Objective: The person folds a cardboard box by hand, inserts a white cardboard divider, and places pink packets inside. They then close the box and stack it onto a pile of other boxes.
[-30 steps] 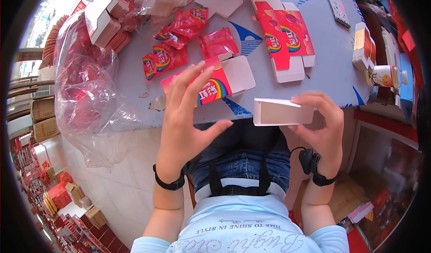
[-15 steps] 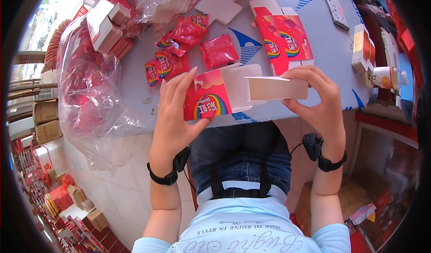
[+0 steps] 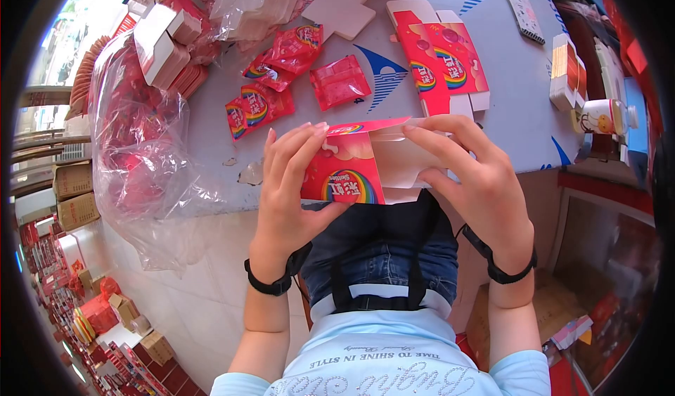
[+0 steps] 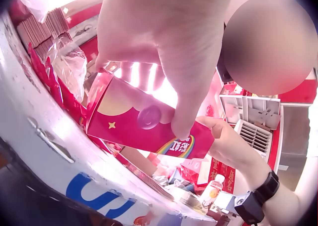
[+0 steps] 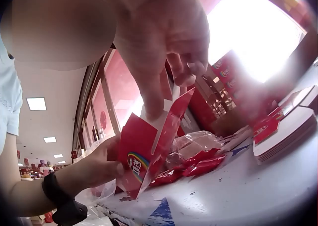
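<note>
My left hand (image 3: 285, 199) grips a red Skittles box (image 3: 344, 167) at its left end, thumb on the near face and fingers over the far edge. The box has a rainbow print and is held at the table's near edge. My right hand (image 3: 489, 178) is at the box's open right end, pinching a white cardboard insert (image 3: 401, 158) there. Much of the insert is hidden by the box and its flaps. In the left wrist view the left thumb presses on the printed face of the box (image 4: 149, 121). The right wrist view shows the right thumb (image 5: 153, 104) down at the box opening.
Beyond the box lie several red candy packets (image 3: 339, 81). A flattened red box (image 3: 450, 59) lies at the back right, near a white cross-shaped card (image 3: 341, 13). Clear plastic wrap (image 3: 148, 150) drapes over the left edge. Stacked cartons (image 3: 568, 76) and a cup (image 3: 603, 118) stand at right.
The right hand has brought the white insert leftward to the red box's open end, and it now overlaps the opening. The left hand, first spread over the box, has taken hold of it and lifted it.
</note>
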`<state>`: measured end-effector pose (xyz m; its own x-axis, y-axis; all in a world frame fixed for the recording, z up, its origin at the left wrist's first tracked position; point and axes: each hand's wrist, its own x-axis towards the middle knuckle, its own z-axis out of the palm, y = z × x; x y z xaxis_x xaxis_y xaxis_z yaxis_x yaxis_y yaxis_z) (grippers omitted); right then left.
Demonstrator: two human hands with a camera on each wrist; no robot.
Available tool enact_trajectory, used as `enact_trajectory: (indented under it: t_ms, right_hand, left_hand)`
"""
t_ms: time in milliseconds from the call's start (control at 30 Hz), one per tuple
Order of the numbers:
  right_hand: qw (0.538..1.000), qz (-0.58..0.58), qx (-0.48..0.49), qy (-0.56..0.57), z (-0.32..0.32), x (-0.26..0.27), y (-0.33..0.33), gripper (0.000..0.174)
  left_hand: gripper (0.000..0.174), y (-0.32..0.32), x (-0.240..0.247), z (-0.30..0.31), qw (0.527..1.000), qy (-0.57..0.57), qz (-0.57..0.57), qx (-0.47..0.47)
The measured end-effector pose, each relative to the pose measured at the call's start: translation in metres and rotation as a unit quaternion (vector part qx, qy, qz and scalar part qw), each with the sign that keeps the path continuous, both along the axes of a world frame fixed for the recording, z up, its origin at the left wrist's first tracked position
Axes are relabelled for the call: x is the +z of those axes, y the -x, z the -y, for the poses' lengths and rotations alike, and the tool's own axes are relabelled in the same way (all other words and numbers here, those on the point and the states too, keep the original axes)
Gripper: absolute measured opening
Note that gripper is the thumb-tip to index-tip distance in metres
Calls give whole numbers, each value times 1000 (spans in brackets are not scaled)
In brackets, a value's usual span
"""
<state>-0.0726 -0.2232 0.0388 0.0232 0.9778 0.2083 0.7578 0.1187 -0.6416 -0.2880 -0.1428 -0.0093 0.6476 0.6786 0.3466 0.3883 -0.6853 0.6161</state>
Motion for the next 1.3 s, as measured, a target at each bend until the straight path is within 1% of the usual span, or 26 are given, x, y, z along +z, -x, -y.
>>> enact_trajectory:
  t_ms: [33, 100, 133, 233, 300, 333, 400, 633, 700, 733, 900, 967, 1000, 1033, 1100, 1167, 1200, 1233, 1267, 1300]
  right_hand:
    - [1000, 0, 0, 0, 1, -1, -1, 46]
    - [998, 18, 32, -47, 2, -5, -5, 46]
    - [998, 18, 31, -47, 4, -3, -5, 46]
    - [999, 6, 18, -36, 9, 4, -3, 43]
    - [998, 25, 16, -47, 12, 7, -3, 39]
    - [998, 25, 15, -48, 14, 10, -1, 39]
    - [999, 37, -9, -15, 17, 19, 4, 40]
    - [998, 59, -35, -11, 24, 36, 13, 39]
    - [986, 150, 13, -74, 22, 35, 12, 37]
    - [981, 170, 18, -94, 22, 32, 14, 34]
    - [976, 193, 41, -89, 26, 32, 20, 32]
    - [974, 204, 42, -91, 28, 29, 22, 30]
    - [975, 202, 37, -90, 30, 29, 24, 30]
    - [974, 210, 36, -78, 33, 32, 28, 29]
    - [973, 216, 33, -68, 39, 38, 33, 28]
    - [985, 147, 72, 49, 46, 42, 39, 28]
    - [983, 128, 101, 87, 46, 43, 39, 31]
    - [983, 125, 98, 87, 46, 43, 39, 31]
    - [986, 99, 85, 108, 45, 43, 41, 33]
    - [986, 74, 73, 129, 45, 42, 41, 35]
  left_hand:
    - [87, 0, 0, 0, 1000, -2, 2, 0]
    - [86, 1, -1, 1, 1000, -4, 5, 0]
    - [86, 1, -2, 2, 1000, -7, 7, 1]
    - [86, 1, -4, 3, 1000, -11, 17, 5]
    - [86, 1, -5, 5, 1000, -13, 25, 6]
    - [86, 1, -6, 5, 999, -20, 35, 8]
    - [86, 0, -7, 6, 999, -28, 44, 8]
    - [83, -1, -20, 15, 992, -76, 95, 22]
    - [83, -3, -25, 18, 991, -86, 105, 19]
    - [83, -4, -28, 20, 988, -94, 117, 27]
    - [85, -5, -40, 23, 984, -115, 135, 37]
    - [87, -5, -46, 24, 975, -134, 169, 52]
    - [90, -3, -47, 24, 975, -155, 149, 52]
    - [90, -3, -48, 25, 976, -154, 146, 47]
    - [88, -5, -48, 27, 966, -191, 157, 79]
    - [85, -2, -55, 29, 963, -206, 147, 88]
    - [84, -2, -57, 30, 962, -202, 146, 110]
    - [82, -3, -57, 31, 960, -198, 145, 133]
    - [79, -5, -56, 34, 963, -180, 137, 149]
    - [79, -9, -53, 36, 963, -180, 135, 148]
